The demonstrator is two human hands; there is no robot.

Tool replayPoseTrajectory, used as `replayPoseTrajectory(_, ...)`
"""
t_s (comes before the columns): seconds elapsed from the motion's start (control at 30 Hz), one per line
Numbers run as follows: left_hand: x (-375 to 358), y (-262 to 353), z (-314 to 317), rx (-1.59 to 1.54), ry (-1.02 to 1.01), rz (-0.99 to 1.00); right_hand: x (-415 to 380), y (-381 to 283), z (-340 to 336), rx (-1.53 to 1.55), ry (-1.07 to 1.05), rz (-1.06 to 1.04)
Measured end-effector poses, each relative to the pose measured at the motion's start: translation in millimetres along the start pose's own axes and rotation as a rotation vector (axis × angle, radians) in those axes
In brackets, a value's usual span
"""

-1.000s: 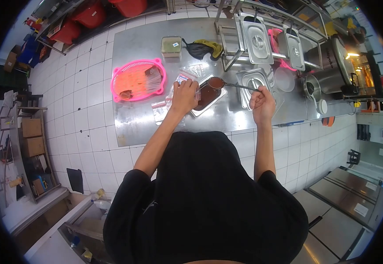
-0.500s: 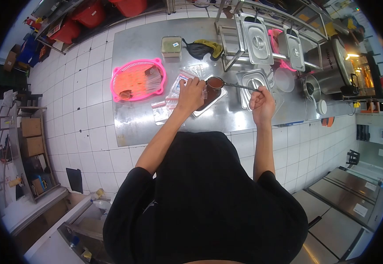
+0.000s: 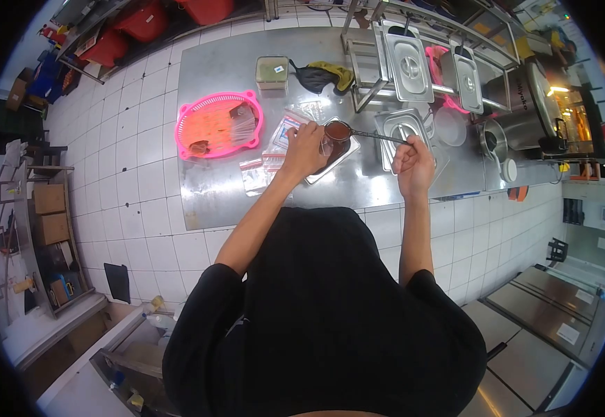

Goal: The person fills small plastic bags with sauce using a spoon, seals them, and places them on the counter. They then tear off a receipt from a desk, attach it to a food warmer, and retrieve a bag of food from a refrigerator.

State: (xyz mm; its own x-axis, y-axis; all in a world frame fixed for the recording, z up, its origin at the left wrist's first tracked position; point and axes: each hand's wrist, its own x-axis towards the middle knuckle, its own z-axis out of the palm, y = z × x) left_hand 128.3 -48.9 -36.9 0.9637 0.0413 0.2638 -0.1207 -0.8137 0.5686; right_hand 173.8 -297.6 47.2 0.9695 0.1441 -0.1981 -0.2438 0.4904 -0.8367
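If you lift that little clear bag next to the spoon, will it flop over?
Probably. The clear bag looks thin and see-through, so it likely sags unless pinched open, as the left hand does now. It seems light while empty. Once brown sauce from the ladle goes in, it may bulge and tip easily.

Both arms stretched forward; left hand point(image 3: 304, 149) curled, pinching; right hand point(image 3: 413, 161) fisted, thumb up.

Steel table point(image 3: 212, 194) bears pink basket point(image 3: 217, 125); clear bags point(image 3: 260, 170) (several); sauce tray point(image 3: 333, 156); lidded tub point(image 3: 272, 72).
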Motion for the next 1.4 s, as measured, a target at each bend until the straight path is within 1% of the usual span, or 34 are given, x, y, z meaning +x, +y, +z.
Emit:
replayPoseTrajectory(0.03, 0, 1, 1, 0.000, 0.001, 0.000, -1, -1, 1, -0.001, -0.001, 0.000)
replayPoseTrajectory(0.1, 0, 4, 1, -0.311, 0.035, -0.029, -3, -3, 4, 0.002, -0.036, -0.023)
replayPoseTrajectory(0.13, 1, 6, 1, -0.312, 0.034, -0.028, -5, -4, 6, 0.002, -0.035, -0.025)
replayPoseTrajectory(0.2, 3, 10, -2, -0.547, 0.076, 0.002, -10, -9, 13, 0.001, -0.036, -0.035)
replayPoseTrajectory(0.23, 2, 13, -3, -0.548, 0.074, 0.000, -12, -10, 14, 0.001, -0.035, -0.033)
replayPoseTrajectory(0.3, 1, 23, -9, -0.728, 0.122, -0.051, -14, -12, 15, 0.048, -0.099, -0.062)
replayPoseTrajectory(0.43, 3, 44, -31, -0.851, 0.158, -0.069, -19, -21, 23, 0.089, -0.165, -0.092)
replayPoseTrajectory(0.53, 4, 55, -46, -0.933, 0.114, -0.126, -26, -30, 31, 0.086, -0.214, -0.133)
replayPoseTrajectory(0.6, 5, 60, -54, -1.017, 0.102, -0.167, -31, -36, 36, 0.045, -0.256, -0.206)
replayPoseTrajectory(0.7, 8, 68, -68, -1.058, 0.074, -0.198, -37, -40, 41, 0.008, -0.293, -0.267)
replayPoseTrajectory(0.83, 8, 78, -88, -1.019, 0.066, -0.204, -43, -46, 43, -0.024, -0.319, -0.320)
replayPoseTrajectory(0.9, 7, 80, -91, -1.116, 0.077, -0.194, -47, -49, 45, -0.040, -0.341, -0.388)
replayPoseTrajectory(1.03, 8, 88, -103, -1.148, 0.111, -0.184, -54, -55, 51, -0.068, -0.374, -0.454)
replayPoseTrajectory(1.2, 9, 95, -115, -1.105, 0.131, -0.190, -61, -62, 54, -0.204, -0.443, -0.613)
replayPoseTrajectory(1.33, 12, 96, -122, -1.126, 0.158, -0.178, -72, -72, 62, -0.273, -0.502, -0.680)
replayPoseTrajectory(1.4, 14, 98, -132, -1.123, 0.133, -0.176, -79, -76, 67, -0.369, -0.509, -0.748)
